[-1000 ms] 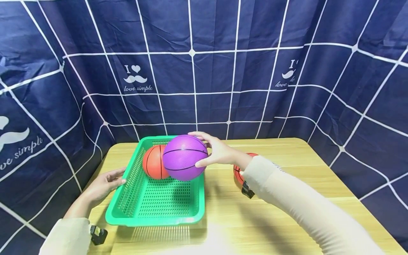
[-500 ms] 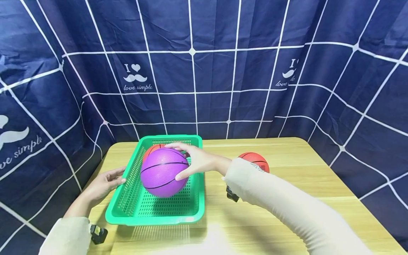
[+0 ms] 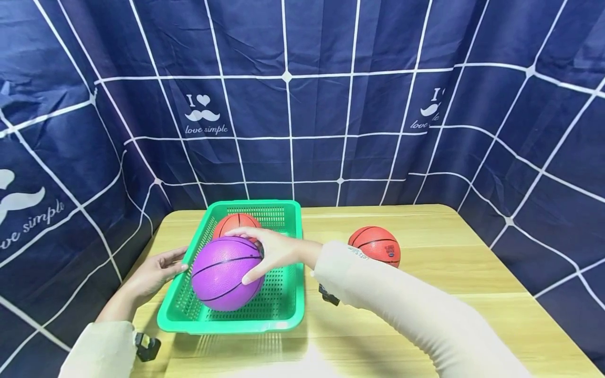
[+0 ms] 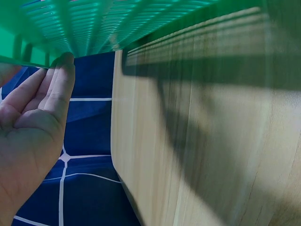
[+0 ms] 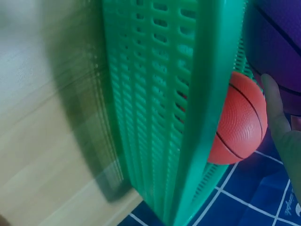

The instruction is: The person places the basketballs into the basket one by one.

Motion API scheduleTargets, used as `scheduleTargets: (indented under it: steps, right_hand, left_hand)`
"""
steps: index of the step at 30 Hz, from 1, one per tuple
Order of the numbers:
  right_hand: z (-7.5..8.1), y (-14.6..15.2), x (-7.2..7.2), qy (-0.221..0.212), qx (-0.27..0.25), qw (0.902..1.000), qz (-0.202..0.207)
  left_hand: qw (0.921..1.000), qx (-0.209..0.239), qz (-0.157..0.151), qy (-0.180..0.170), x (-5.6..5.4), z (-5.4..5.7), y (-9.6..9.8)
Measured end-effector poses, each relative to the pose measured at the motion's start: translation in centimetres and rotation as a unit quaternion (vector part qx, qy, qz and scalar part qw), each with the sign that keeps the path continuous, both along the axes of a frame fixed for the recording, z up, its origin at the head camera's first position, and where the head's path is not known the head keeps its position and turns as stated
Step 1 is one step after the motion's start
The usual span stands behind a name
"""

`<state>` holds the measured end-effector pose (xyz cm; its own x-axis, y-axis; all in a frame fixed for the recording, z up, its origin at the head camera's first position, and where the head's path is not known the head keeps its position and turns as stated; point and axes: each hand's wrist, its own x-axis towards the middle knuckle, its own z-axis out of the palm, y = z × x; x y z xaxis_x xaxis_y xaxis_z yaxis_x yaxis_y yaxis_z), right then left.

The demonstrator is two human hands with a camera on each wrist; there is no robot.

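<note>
Basketball in purple (image 3: 223,275) is hanging over the perforated green basket (image 3: 231,327), the right hand (image 3: 276,249) gripping its broad curve with thumb and fingers spread, while the left hand (image 3: 153,273), nearly straight-fingered, is touching the rim (image 3: 173,294), seemingly for steadiness.

Harsh white glare on the near tabletop (image 3: 326,341), wrist views dimmer, shadowed.

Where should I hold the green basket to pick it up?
Probably grip the green basket by its rim on the left and right sides, one hand coming from each: the rim is a solid band atop slotted walls, and the left hand touches one side.
</note>
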<state>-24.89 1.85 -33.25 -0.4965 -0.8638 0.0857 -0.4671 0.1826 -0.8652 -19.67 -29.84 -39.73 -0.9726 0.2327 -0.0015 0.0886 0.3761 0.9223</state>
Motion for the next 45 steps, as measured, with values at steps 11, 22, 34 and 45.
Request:
scheduleTargets:
  steps: [11, 22, 34, 45]
  right_hand:
    - [-1.3, -1.6, 0.1, 0.011, 0.012, 0.9997, 0.016]
    - [-2.1, -2.4, 0.5, 0.051, 0.049, 0.9974, 0.013]
    - [-3.0, -2.8, 0.8, 0.044, 0.089, 0.995, -0.014]
    - [-4.0, -3.0, 0.8, 0.014, 0.119, 0.9919, -0.043]
  left_hand:
    - [1.0, 0.0, 0.005, -0.002, 0.1, 0.1, -0.1]
    - [1.0, -0.004, 0.007, 0.001, 0.0, 0.1, -0.1]
    - [1.0, 0.004, 0.005, 0.0, 0.0, -0.1, -0.2]
    - [1.0, -0.002, 0.004, 0.0, -0.2, -0.2, -0.3]
